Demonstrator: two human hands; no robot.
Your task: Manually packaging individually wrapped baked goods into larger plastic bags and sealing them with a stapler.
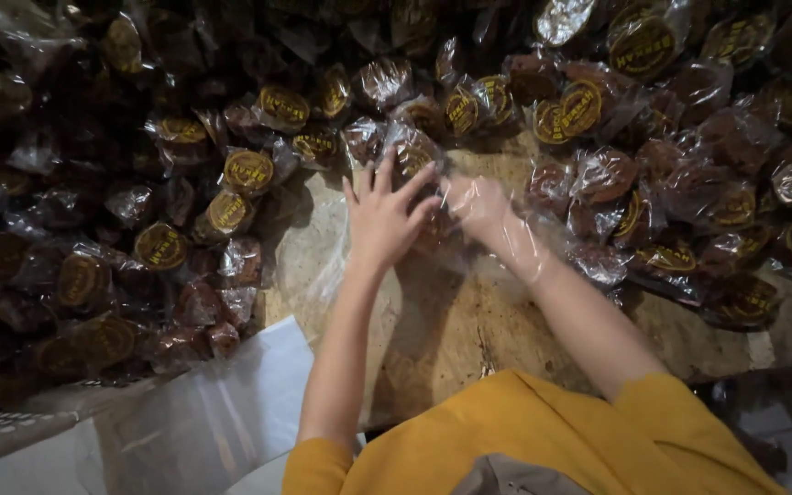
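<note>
My left hand (385, 218) lies flat with fingers spread on a clear plastic bag (346, 266) spread over the worn wooden table (451, 339). My right hand (486, 213) is inside the same clear bag, its wrist wrapped in the film, fingers closed near a brown packet that is blurred. A small wrapped brown cake with a round gold label (412, 154) sits just beyond my left fingertips. Both arms wear yellow sleeves.
Heaps of wrapped brown cakes with gold labels cover the left side (159, 246), the back (462, 110) and the right side (735, 206). A stack of clear white plastic bags (222, 412) lies at the lower left by the table's edge.
</note>
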